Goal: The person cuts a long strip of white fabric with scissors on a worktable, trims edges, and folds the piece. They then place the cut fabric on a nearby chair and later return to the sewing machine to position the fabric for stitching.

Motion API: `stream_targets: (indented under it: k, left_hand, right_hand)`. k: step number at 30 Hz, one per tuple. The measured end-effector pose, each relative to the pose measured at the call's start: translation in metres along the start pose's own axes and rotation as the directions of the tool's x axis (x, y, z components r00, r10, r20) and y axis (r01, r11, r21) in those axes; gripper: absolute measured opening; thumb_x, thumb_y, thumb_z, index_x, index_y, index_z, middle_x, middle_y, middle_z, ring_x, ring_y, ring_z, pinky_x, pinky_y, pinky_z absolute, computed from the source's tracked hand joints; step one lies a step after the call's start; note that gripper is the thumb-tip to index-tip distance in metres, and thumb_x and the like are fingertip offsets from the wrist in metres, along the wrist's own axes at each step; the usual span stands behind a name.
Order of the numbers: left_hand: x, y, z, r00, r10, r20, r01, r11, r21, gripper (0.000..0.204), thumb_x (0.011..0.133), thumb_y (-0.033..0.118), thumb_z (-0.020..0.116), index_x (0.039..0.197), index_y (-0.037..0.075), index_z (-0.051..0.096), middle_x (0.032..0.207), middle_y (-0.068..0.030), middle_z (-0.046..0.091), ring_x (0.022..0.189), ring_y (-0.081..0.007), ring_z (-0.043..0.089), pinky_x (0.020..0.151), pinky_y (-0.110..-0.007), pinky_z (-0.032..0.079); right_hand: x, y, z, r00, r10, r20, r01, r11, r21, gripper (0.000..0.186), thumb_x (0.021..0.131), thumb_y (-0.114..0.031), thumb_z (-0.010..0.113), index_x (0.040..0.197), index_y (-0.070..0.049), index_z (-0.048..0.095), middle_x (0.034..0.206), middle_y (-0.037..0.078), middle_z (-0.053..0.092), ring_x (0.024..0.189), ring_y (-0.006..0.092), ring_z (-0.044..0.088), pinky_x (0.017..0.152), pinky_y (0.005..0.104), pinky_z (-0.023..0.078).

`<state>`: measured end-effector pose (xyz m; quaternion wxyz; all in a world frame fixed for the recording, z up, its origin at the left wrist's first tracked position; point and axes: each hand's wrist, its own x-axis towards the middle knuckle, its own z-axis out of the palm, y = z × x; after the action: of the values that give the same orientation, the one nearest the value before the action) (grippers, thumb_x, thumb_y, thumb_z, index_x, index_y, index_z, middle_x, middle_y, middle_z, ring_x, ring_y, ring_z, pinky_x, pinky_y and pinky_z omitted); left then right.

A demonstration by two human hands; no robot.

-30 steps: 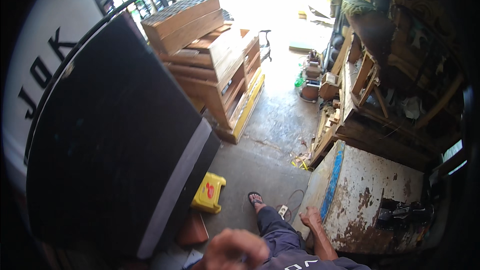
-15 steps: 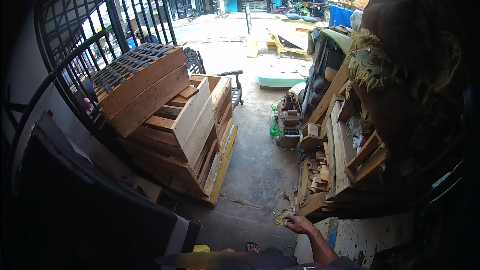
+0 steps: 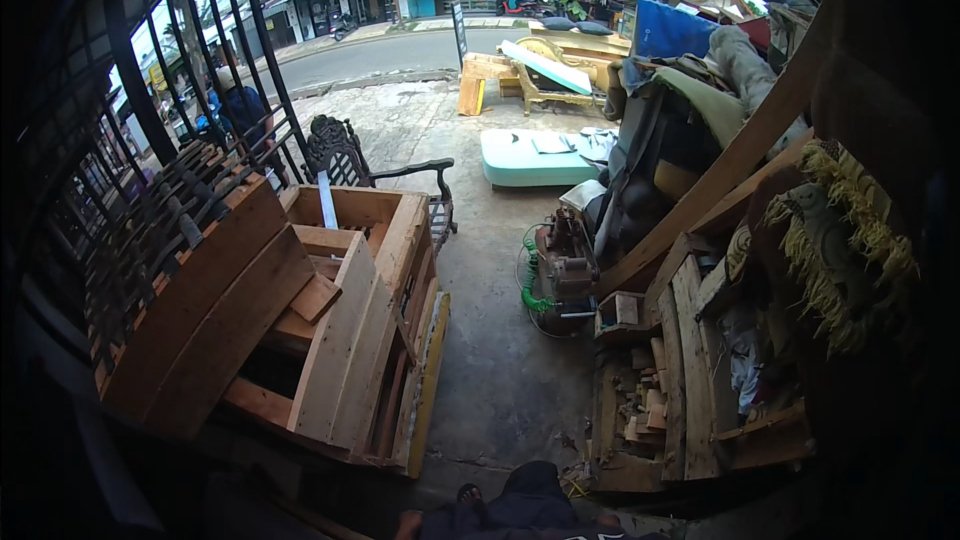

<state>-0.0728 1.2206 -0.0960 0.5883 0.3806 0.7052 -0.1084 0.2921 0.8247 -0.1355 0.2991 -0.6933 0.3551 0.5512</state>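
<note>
Only small parts of my left hand (image 3: 410, 522) and my right hand (image 3: 606, 522) show at the lower edge, on either side of my dark clothing; their fingers are too dark and cropped to make out. Ahead on the left stand stacked wooden furniture frames (image 3: 358, 310), one topped with woven straps. A brown compressor (image 3: 568, 270) with a green coiled hose sits right of the walkway. Beside it are a wooden crate of offcuts (image 3: 640, 400) and leaning planks (image 3: 720, 165).
Beyond are a carved dark bench (image 3: 425, 170), a mint mattress (image 3: 525, 162), a yellow sofa frame (image 3: 558, 105) and a street. A person (image 3: 240, 110) is outside the black bars (image 3: 280, 80). Padded pieces and fringed fabric (image 3: 830, 200) crowd the right.
The view has tilted up and moved forward, past the black board and white bench. The furniture frames are nearer, and both hands have dropped almost out of view.
</note>
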Motion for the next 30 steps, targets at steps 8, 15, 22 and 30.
stream_targets:
  k: [8,15,22,30]
  left_hand:
    - [0.200,0.389,0.043,0.990,0.085,0.112,-0.085,0.996,-0.011,0.022,0.105,0.019,0.052,0.109,0.005,0.069,0.089,-0.0139,0.069,0.080,-0.0270,0.071,0.072,-0.039,0.058]
    - [0.291,0.682,0.168,0.932,0.320,0.167,-0.282,0.935,-0.217,0.027,0.107,0.022,0.057,0.123,0.000,0.061,0.092,-0.0094,0.068,0.077,-0.0244,0.072,0.068,-0.038,0.059]
    - [0.366,0.921,0.204,0.853,0.411,0.320,-0.385,0.912,-0.145,0.035,0.106,0.025,0.058,0.128,-0.003,0.063,0.096,-0.0125,0.074,0.072,-0.0210,0.072,0.061,-0.033,0.058]
    - [0.458,1.317,0.231,0.790,0.588,0.175,-0.611,0.781,0.131,0.027,0.105,0.021,0.059,0.114,0.000,0.072,0.092,-0.0080,0.073,0.074,-0.0158,0.069,0.065,-0.030,0.055]
  right_hand:
    - [0.065,-0.220,0.072,0.995,0.031,0.094,-0.035,0.998,0.048,0.025,0.100,-0.016,0.064,0.118,0.000,0.068,0.102,0.018,0.074,0.082,0.0322,0.074,0.067,0.0486,0.063]
    - [0.107,-0.639,0.136,0.945,-0.325,-0.039,0.326,0.945,-0.001,0.028,0.100,-0.016,0.063,0.122,0.000,0.068,0.106,0.018,0.073,0.085,0.0324,0.074,0.070,0.0480,0.063]
    - [-0.055,-1.174,0.144,0.319,-0.943,-0.095,0.947,0.321,-0.005,0.029,0.105,-0.016,0.059,0.128,0.001,0.064,0.099,0.010,0.073,0.079,0.0157,0.070,0.068,0.0298,0.058]
    - [-0.028,-1.370,0.313,0.534,-0.845,-0.001,0.804,0.508,0.309,0.035,0.104,-0.023,0.063,0.131,0.000,0.066,0.106,0.008,0.074,0.086,0.0150,0.072,0.075,0.0301,0.059]
